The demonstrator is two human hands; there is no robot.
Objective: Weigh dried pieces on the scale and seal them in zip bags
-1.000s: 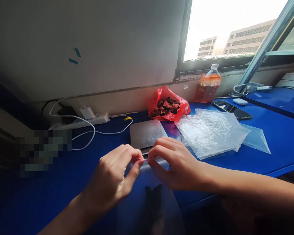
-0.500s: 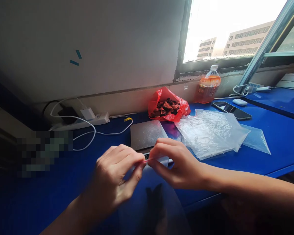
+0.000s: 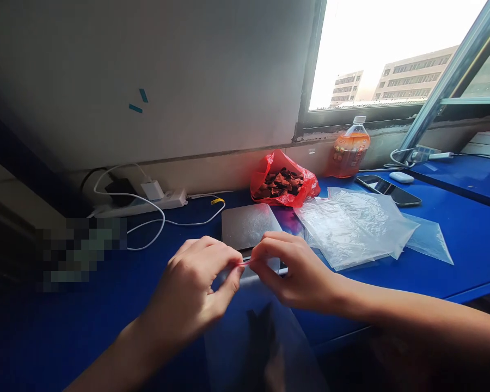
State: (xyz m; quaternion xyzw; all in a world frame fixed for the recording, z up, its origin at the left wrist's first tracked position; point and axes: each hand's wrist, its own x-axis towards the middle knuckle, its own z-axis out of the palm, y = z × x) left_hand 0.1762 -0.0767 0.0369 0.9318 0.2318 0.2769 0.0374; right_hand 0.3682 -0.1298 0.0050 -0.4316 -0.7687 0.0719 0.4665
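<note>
One clear bag, nearside of the metal plate, rim pinched by left hand and right hand, could slip if either pinch loosens.

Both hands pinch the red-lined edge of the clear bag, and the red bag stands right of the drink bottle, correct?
No: the head view shows the red bag left of the drink bottle. The left hand and right hand do pinch the red-lined edge of the clear bag.

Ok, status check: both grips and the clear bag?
Left grip and right grip pinching clear bag at reddish edge. Dark pieces show through. Silver plate just beyond; no obstruction seen.
</note>
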